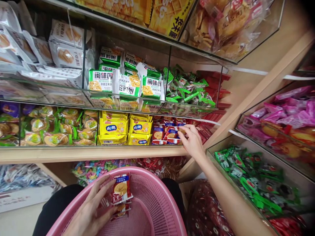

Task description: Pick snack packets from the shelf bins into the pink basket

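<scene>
My left hand (91, 209) is shut on a small red-and-white biscuit packet (121, 189), holding it above a pink plastic mesh basket (123, 170). A second, similar packet (122, 209) sits just below it, partly hidden and apparently inside the basket. My right hand (193, 141) reaches into a shelf bin of red, white and blue biscuit packets (164, 131). Its fingertips rest on the packets near the bin's right side. I cannot tell whether those fingers grip one.
Yellow biscuit packets (113, 126) fill the bin to the left, above a wooden shelf edge (86, 154). Green-and-white packets (126, 83) stand on the glass shelf above. Glass bins of green sweets (253, 180) and pink packets (290, 111) stand at right. Dark trousered legs lie beneath the basket.
</scene>
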`<state>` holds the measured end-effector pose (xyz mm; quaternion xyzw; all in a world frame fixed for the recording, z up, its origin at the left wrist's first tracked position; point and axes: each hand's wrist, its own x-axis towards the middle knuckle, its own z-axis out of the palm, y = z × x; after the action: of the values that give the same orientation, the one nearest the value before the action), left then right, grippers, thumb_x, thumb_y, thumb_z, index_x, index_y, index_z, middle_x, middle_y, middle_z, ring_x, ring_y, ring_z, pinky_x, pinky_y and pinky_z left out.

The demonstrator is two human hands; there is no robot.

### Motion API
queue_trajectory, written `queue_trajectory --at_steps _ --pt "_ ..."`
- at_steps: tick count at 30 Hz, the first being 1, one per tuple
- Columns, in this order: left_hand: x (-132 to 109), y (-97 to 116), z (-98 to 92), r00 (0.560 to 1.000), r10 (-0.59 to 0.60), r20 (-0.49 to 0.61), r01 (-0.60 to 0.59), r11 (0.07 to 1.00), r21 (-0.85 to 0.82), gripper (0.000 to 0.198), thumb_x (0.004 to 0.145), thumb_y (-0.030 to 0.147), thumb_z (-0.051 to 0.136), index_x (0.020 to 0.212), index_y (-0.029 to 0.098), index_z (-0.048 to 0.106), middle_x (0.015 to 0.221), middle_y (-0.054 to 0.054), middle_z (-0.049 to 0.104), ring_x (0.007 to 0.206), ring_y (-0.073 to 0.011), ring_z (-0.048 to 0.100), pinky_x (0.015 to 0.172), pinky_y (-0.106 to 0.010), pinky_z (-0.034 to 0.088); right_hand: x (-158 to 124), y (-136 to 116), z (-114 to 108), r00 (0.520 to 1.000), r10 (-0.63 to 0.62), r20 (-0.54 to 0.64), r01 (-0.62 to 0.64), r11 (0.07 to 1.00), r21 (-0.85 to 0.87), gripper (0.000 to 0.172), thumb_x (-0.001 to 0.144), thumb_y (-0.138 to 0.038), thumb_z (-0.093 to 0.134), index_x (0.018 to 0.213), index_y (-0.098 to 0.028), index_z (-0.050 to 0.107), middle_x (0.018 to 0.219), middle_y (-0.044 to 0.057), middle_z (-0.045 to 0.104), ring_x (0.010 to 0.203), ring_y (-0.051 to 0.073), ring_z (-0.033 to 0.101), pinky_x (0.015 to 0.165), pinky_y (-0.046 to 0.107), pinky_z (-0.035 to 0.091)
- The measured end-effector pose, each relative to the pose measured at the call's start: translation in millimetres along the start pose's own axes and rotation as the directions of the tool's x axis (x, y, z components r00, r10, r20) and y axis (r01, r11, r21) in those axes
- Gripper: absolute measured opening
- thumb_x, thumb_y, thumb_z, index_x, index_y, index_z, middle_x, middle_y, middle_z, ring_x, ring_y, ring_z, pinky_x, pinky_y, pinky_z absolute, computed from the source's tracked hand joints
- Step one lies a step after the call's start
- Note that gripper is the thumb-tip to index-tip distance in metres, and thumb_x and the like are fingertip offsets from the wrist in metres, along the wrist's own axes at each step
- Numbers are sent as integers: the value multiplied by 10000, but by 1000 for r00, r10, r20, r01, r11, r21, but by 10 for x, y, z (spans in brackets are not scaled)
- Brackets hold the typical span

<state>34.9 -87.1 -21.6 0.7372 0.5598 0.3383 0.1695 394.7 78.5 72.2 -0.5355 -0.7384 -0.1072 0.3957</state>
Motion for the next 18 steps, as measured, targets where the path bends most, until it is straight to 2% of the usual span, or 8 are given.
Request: queue_trajectory --at_steps 4,9,13,18 --pt "-12 -60 34 999 44 -21 -43 998 38 496 834 369 600 1318 347 493 1435 -43 477 1269 -265 494 972 -321 468 65 -68 19 996 -92 7 92 988 -125 333 922 -375 451 1116 -184 642 1117 107 603 952 249 560 849 401 452" --pt "-20 -62 33 999 44 -24 -44 999 23 506 830 360 610 1322 351 488 1416 -36 493 1267 -266 496 974 -313 473 129 -108 23 986 -100 136 139 936 -323 421 911 -455 451 1212 -206 608 1253 109 558 958 289 507 768 431 428" --pt "-6 31 -4 1000 2 13 -2 1000 -25 489 844 324 593 1321 363 491 1424 -12 473 1275 -243 492 1016 -309 439 133 -55 7 977 -100 188 162 924 -347 414 915 -471 434 1191 -226 622 1283 104 534 950 287 492 734 414 415" --pt "-29 52 3 997 -46 58 49 998 -44 477 857 373 561 1329 360 491 1449 -22 440 1273 -245 495 986 -304 465 133 1 -15 968 -127 217 194 927 -322 404 913 -465 445 1185 -217 612 1290 104 534 956 282 484 736 406 408"
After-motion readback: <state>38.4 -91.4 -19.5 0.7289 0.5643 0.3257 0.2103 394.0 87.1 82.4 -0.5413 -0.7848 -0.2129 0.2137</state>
